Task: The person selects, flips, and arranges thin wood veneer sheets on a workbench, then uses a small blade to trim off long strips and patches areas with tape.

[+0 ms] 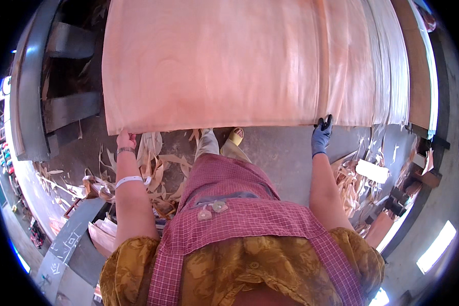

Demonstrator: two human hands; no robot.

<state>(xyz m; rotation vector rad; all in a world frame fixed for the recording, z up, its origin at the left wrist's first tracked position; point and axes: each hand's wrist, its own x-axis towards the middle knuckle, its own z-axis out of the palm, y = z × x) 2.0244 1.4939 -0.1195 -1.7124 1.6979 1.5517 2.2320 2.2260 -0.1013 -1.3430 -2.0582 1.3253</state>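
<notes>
A large thin sheet of pinkish wood veneer spreads across the upper half of the view. My left hand is bare and grips the sheet's near edge at its left corner. My right hand wears a dark blue glove and pinches the same near edge further right. More veneer sheets lie stacked beneath and to the right of the held one.
Curled veneer scraps litter the grey concrete floor by my feet, and more scraps pile at the right. A dark metal frame stands at the left. A dark machine edge runs along the right.
</notes>
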